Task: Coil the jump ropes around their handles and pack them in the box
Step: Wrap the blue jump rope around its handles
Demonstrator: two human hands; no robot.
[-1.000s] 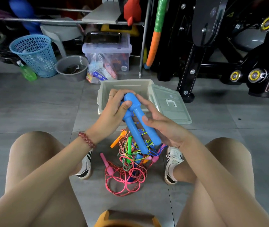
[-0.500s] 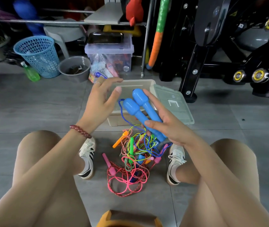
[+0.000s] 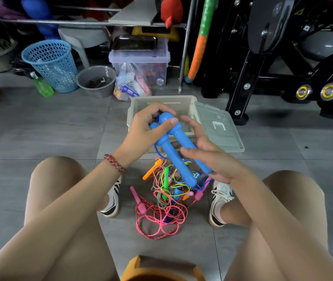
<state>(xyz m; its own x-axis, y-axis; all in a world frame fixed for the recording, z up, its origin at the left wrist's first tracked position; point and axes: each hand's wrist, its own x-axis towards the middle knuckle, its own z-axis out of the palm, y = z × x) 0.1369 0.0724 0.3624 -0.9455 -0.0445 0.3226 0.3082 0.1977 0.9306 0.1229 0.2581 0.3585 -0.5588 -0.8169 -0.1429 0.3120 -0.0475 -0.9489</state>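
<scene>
Two blue jump-rope handles (image 3: 178,151) lie side by side, held in front of me above the floor. My left hand (image 3: 147,130) grips their rounded top ends, fingers curled over them and thumb across. My right hand (image 3: 208,157) holds their lower halves, thumb on top. A thin blue cord (image 3: 157,148) hangs from the handles into a tangled heap of jump ropes (image 3: 169,197) between my feet, with pink, green, orange and yellow pieces. Just beyond my hands stands the pale open box (image 3: 141,102), its lid (image 3: 222,128) lying at the right.
My knees flank the rope heap, a shoe on each side. Behind the box stand a blue basket (image 3: 52,63), a grey bowl (image 3: 96,80), a clear storage bin (image 3: 141,59) and a green spray bottle (image 3: 43,86). Black exercise equipment (image 3: 283,63) fills the right back.
My left hand had lifted off the handles with fingers spread; it has come back down and closed over their top ends. The handles stay in my right hand.
</scene>
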